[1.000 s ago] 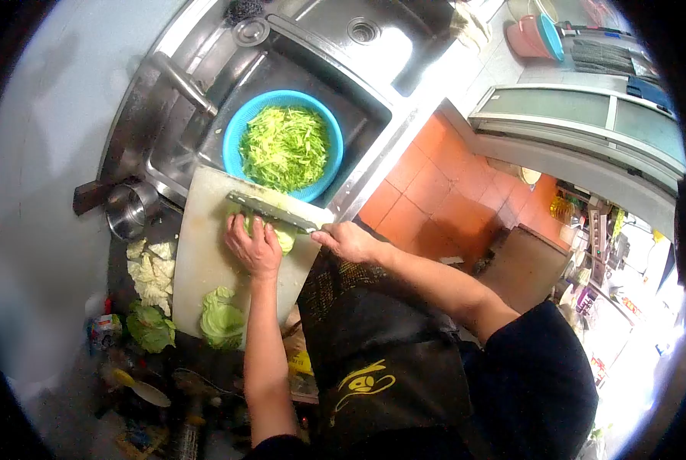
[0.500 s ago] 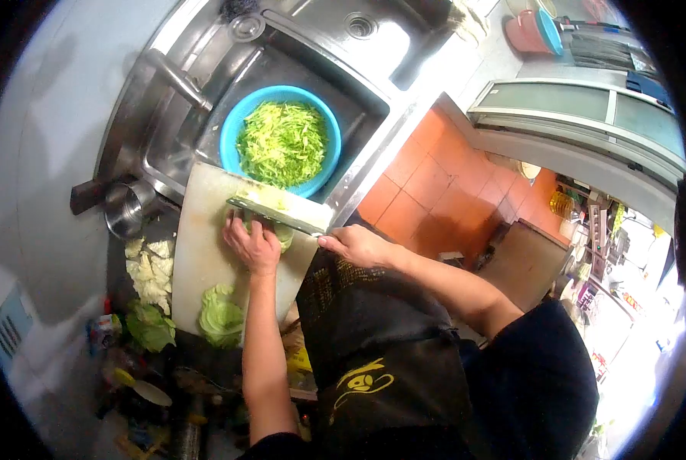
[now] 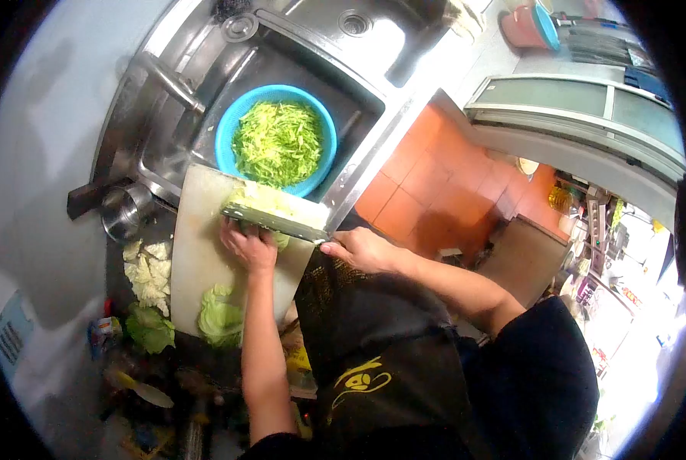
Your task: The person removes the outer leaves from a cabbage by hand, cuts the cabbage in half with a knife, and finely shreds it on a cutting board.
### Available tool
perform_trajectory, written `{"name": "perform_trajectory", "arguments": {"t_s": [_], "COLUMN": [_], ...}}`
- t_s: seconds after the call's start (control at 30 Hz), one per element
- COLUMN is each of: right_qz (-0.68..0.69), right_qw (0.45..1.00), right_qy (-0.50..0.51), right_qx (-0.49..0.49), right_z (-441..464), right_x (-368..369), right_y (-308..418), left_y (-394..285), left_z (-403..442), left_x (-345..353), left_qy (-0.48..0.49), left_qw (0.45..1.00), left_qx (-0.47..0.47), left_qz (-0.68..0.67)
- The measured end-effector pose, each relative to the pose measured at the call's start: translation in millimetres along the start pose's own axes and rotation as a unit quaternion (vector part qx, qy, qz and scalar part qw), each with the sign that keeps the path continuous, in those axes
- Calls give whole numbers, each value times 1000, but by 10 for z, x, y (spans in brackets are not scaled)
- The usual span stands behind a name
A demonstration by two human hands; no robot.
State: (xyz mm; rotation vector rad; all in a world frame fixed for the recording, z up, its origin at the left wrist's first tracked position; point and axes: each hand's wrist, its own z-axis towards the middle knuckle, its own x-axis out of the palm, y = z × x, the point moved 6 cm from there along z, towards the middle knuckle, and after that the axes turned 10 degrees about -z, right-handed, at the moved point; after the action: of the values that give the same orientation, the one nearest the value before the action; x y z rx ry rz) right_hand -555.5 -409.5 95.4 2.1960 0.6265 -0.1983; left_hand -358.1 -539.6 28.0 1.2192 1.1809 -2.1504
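Observation:
My right hand (image 3: 363, 250) is closed around the handle of a cleaver (image 3: 275, 223), whose wide blade lies across the upper part of a white cutting board (image 3: 193, 249). Behind the blade, my left hand (image 3: 248, 245) presses curled fingers onto a piece of green cabbage (image 3: 282, 241), mostly hidden by hand and blade. Cut cabbage shreds (image 3: 270, 199) lie on the blade's far side. Closer to me on the board rests another cabbage piece (image 3: 221, 315). Just beyond the board, a blue basket (image 3: 330, 146) holds a heap of shredded cabbage (image 3: 277, 142).
The basket sits in a steel sink (image 3: 358, 100) with a faucet (image 3: 176, 86) at its left. A metal pot (image 3: 127, 212), pale cabbage scraps (image 3: 149, 276) and a loose green leaf (image 3: 150, 327) are left of the board. Orange floor tiles (image 3: 412, 176) show at right.
The cleaver blade has tilted, so more of its flat side faces me. Both hands stay in nearly the same places. The whole view has shifted slightly left.

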Motion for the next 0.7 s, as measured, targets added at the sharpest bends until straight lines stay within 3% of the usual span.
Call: {"name": "perform_trajectory", "arguments": {"t_s": [0.33, 0.37, 0.7], "right_qz": [26, 47, -3], "right_qw": [1000, 998, 1000], "right_qy": [12, -26, 26], "right_qx": [-6, -39, -4], "right_z": [579, 563, 9], "right_x": [191, 128, -5], "right_y": [-85, -4, -4], "left_y": [-30, -32, 23], "left_z": [28, 47, -38], "left_x": [-19, -25, 24], "left_qy": [33, 20, -2], "left_qw": [999, 1000, 1000], "left_qx": [22, 19, 19], "left_qz": [24, 9, -4]}}
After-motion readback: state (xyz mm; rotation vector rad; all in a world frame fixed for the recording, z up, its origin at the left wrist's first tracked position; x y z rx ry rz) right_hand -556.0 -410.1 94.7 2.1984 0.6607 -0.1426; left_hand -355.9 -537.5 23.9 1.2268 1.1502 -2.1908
